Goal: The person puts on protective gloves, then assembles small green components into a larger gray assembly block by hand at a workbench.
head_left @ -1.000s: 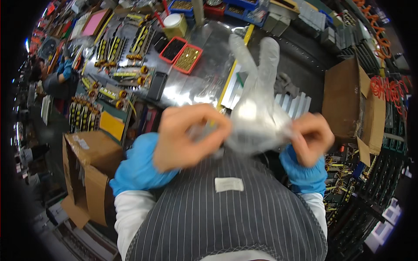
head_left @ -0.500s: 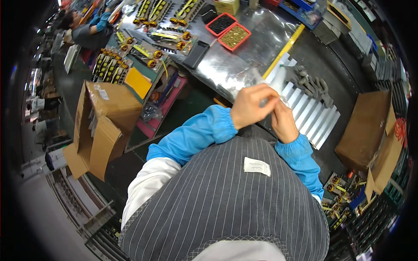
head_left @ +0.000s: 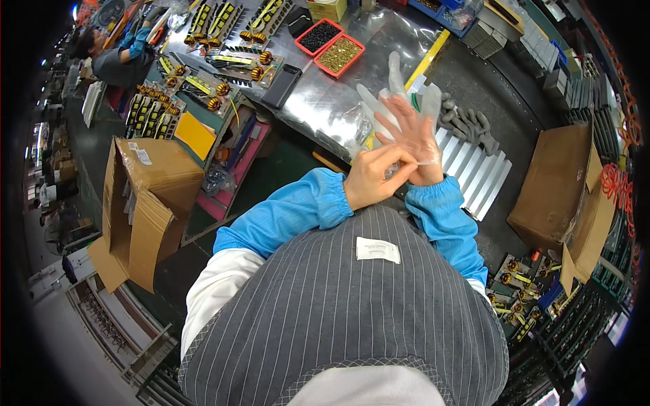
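My right hand [head_left: 418, 141] is spread open, palm up, partly inside a thin translucent glove [head_left: 395, 73]. The glove's fingers stand out loose and empty beyond my fingertips. At the glove's cuff, by the base of my right palm, my left hand [head_left: 372, 177] is closed in a pinch on its edge. Just beyond my right hand lie several grey work gloves [head_left: 468, 123], bunched up on white ribbed metal pieces [head_left: 479, 174].
A metal worktable [head_left: 318, 108] carries red bins of black screws [head_left: 318, 36] and brass-coloured screws [head_left: 338, 55], a black case [head_left: 282, 86] and circuit boards [head_left: 220, 24]. Cardboard boxes stand left [head_left: 162, 166] and right [head_left: 550, 186]. A co-worker [head_left: 118, 64] is at far left.
My right hand has opened out and pushed into the glove, its fingers now spread. My left hand has shifted down to the glove's cuff. The whole view has shifted slightly.
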A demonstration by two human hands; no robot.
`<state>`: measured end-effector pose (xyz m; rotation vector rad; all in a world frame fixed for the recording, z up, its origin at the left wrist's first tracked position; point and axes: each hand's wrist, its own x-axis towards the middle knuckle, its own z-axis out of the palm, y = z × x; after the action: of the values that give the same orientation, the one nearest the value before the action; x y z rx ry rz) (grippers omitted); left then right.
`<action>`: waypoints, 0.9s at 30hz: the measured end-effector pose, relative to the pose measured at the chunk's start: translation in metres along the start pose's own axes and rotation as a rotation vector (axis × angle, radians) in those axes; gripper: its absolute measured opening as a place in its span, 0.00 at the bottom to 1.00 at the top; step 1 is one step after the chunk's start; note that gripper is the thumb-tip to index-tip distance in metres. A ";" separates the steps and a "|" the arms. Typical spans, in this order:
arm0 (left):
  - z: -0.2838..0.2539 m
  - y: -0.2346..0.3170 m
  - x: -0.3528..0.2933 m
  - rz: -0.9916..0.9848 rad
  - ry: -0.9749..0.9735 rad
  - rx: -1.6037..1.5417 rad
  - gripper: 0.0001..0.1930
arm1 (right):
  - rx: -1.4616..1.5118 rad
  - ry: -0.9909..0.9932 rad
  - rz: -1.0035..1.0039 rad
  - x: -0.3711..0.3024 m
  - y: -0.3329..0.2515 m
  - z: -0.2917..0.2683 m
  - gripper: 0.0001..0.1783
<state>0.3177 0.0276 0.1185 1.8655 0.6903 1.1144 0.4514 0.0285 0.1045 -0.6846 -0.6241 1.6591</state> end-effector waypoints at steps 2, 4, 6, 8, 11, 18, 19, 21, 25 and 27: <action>-0.001 0.001 -0.002 -0.005 0.004 -0.004 0.05 | 0.017 -0.030 0.012 0.004 0.002 0.000 0.44; 0.000 0.004 -0.008 -0.002 -0.111 -0.065 0.04 | -0.073 0.029 -0.031 0.006 0.007 0.003 0.45; 0.003 0.005 -0.006 0.010 -0.115 -0.071 0.04 | -0.179 -0.046 -0.002 0.005 0.003 0.002 0.44; 0.000 0.002 -0.004 0.040 -0.158 -0.098 0.05 | -0.187 0.032 0.015 0.006 0.011 -0.015 0.44; -0.022 0.000 0.004 -0.047 0.015 -0.043 0.06 | -0.153 -0.017 0.055 -0.004 -0.009 -0.004 0.52; -0.066 -0.022 0.018 -0.375 0.023 -0.351 0.10 | 0.044 -0.180 0.243 -0.012 -0.017 0.004 0.61; -0.066 -0.027 0.014 -0.389 0.046 -0.363 0.09 | 0.060 -0.200 0.255 -0.010 -0.015 0.006 0.61; -0.069 -0.027 0.012 -0.416 0.093 -0.375 0.08 | 0.052 -0.209 0.266 -0.007 -0.017 0.011 0.61; -0.073 -0.030 0.005 -0.420 0.201 -0.327 0.06 | 0.020 -0.228 0.282 -0.006 -0.013 0.010 0.58; -0.069 -0.039 0.004 -0.382 0.223 -0.331 0.06 | -0.008 -0.190 0.274 -0.008 -0.009 0.007 0.57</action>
<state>0.2567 0.0760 0.1035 1.2790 0.8857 1.1130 0.4535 0.0223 0.1171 -0.6447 -0.6953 1.9937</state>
